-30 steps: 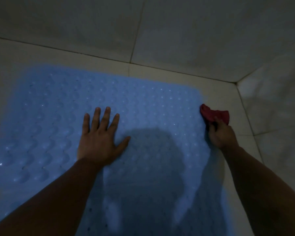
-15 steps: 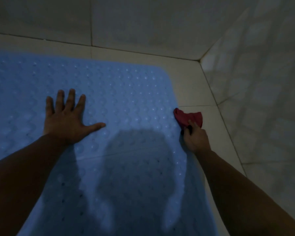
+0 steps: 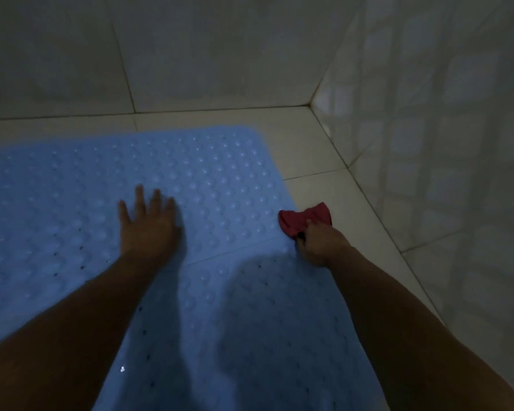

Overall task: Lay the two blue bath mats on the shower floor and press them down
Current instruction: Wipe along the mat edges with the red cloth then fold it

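Two mats: both blue, flat on the floor [image 3: 324, 149] in the head view, the only view. The far mat [image 3: 161, 167] reaches toward the back wall; the near mat [image 3: 250, 336] runs toward the person. They meet at a seam [image 3: 235, 247] slanting up to the right between the hands.
Far-right corner: the far mat's rounded corner lies near the room corner, with a strip of bare tile between it and each wall.
Left hand [image 3: 149, 223]: flat on the far mat just beyond the seam, fingers straight and a little spread, palm down, pressing. It is blurred, so finer detail is unclear.
Right hand [image 3: 318, 244]: at the mats' right edge where the seam ends, fingers curled round a red cloth [image 3: 304, 218]. The cloth sticks out ahead of the hand, partly on the mat edge and partly on tile.
Key relation: unpressed mat lies ahead of and left of the left hand, and the near mat lies behind both hands under the forearms. The long side of the far mat runs left to right. The left hand is nearer the middle; the right is nearer the right edge.
Judgement: laying looks done and pressing is in hand. The free left hand seems better placed for the next press.
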`<state>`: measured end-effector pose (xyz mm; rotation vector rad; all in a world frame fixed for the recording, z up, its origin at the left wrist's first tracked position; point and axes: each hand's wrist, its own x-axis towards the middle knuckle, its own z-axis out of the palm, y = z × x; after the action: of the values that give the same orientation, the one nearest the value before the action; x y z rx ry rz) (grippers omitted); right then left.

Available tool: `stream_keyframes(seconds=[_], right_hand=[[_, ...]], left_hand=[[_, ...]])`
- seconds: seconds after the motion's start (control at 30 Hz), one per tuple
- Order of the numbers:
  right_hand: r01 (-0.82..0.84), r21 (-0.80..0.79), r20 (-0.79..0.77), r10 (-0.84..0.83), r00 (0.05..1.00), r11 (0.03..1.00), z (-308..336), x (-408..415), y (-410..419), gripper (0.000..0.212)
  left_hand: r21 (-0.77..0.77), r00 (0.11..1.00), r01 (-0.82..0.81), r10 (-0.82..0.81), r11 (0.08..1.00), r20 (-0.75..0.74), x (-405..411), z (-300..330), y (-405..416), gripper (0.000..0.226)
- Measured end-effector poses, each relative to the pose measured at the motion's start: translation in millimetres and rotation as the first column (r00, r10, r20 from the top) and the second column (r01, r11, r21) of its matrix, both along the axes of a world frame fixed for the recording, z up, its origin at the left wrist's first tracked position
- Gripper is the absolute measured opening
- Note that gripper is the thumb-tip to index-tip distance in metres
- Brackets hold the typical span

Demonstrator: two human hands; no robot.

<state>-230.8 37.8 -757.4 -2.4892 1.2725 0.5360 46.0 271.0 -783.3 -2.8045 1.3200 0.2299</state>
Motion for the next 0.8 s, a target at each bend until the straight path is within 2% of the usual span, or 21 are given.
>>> stream_keyframes(seconds=[0.07, 0.13, 0.23, 0.33, 0.57, 0.7, 0.8], right_hand=[[0.008, 0.008, -0.024, -0.008, 1.0, 1.0, 2, -1, -7, 0.052], [-0.018, 0.031, -0.012, 0.018, 1.0, 0.999, 0, -8, -8, 0.059], [-0.068, 0.056, -0.058, 0.071, 0.996, 0.996, -2, -19, -1, 0.069], [-0.058, 0.04, -0.073, 0.06, 0.996, 0.998, -7, -31, 1, 0.066], [0.053, 0.001, 0.069, -0.053, 0.996, 0.999, -10, -60, 13, 0.055], [0.067, -0.012, 0.087, -0.066, 0.994, 0.998, -6, -90, 29, 0.054], [0.139, 0.013, 0.068, -0.14, 0.988, 0.99, -1, -129, 45, 0.055]], left_hand=[[-0.252, 0.99, 0.144, -0.14, 0.957, 0.036, -52, -13, 16, 0.062], [-0.342, 0.965, 0.255, -0.262, 0.904, 0.024, -109, -25, 36, 0.061], [-0.29, 0.925, 0.358, -0.38, 0.887, -0.019, -176, -41, 63, 0.065], [-0.28, 0.925, 0.349, -0.376, 0.894, -0.048, -205, -52, 78, 0.075], [-0.281, 0.928, 0.353, -0.373, 0.893, -0.02, -208, -50, 81, 0.08], [-0.286, 0.929, 0.349, -0.369, 0.892, -0.017, -208, -51, 82, 0.08], [-0.312, 0.929, 0.356, -0.371, 0.881, 0.012, -206, -51, 82, 0.079]])
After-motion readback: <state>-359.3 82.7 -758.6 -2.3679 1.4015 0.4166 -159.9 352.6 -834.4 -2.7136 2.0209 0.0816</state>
